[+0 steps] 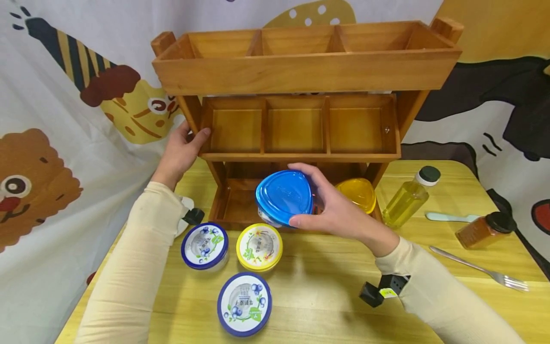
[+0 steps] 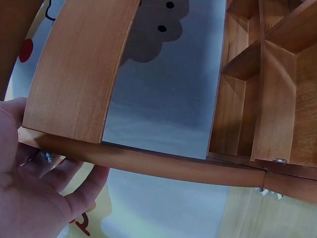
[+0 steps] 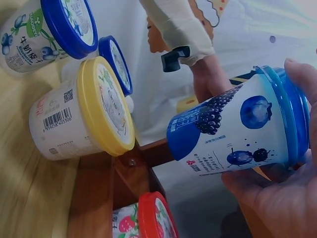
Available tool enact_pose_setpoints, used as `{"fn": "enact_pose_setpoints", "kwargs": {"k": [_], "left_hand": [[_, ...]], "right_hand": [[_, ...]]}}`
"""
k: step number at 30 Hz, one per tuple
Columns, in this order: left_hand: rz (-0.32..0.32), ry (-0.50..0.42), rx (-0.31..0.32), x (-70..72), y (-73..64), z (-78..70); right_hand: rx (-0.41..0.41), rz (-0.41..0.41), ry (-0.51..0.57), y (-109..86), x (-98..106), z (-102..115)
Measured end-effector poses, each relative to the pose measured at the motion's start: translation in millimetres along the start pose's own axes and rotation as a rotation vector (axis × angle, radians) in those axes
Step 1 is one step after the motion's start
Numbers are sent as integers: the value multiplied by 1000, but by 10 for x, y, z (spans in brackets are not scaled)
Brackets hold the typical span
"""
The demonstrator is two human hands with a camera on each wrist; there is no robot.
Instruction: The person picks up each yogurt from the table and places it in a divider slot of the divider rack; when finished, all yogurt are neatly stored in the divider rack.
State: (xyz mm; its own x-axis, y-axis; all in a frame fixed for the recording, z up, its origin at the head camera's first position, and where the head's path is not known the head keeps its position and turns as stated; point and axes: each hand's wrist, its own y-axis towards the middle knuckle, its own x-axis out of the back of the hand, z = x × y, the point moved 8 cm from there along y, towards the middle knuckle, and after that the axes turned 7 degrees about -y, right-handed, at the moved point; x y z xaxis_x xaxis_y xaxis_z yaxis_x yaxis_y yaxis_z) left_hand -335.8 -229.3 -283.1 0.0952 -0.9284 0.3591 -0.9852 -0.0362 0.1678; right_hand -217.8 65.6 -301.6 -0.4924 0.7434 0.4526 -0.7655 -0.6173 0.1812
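Observation:
My right hand [image 1: 331, 205] grips a blue-lidded yogurt cup [image 1: 285, 196] by its lid end, in front of the wooden rack's bottom tier. Blueberries and a blackberry are printed on the cup's side in the right wrist view. My left hand [image 1: 182, 150] holds the left side of the three-tier wooden rack [image 1: 301, 74] at middle-tier height; fingers curl round its upright [image 2: 183, 166]. Inside the bottom tier are a yellow-lidded cup [image 1: 357, 193] at the right and a red-lidded strawberry cup [image 3: 148, 220], mostly hidden in the head view.
Before the rack stand a yellow-rimmed cup [image 1: 259, 247] and two blue-rimmed blueberry cups, one left [image 1: 205, 246], one nearer [image 1: 245, 304]. To the right lie an oil bottle [image 1: 406, 198], a brown jar [image 1: 485, 230], a fork [image 1: 481, 268] and a pale-handled utensil [image 1: 451, 217].

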Motion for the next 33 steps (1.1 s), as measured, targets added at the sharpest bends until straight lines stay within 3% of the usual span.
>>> {"fn": "enact_pose_setpoints", "kwargs": {"k": [22,33], "left_hand": [[4,14,30,-1,11,33],[-4,11,8,-7,12,22]], "right_hand": [[-286,-3,-84,609,-385,-432],[-321,38,-82,915,-524,-603]]}}
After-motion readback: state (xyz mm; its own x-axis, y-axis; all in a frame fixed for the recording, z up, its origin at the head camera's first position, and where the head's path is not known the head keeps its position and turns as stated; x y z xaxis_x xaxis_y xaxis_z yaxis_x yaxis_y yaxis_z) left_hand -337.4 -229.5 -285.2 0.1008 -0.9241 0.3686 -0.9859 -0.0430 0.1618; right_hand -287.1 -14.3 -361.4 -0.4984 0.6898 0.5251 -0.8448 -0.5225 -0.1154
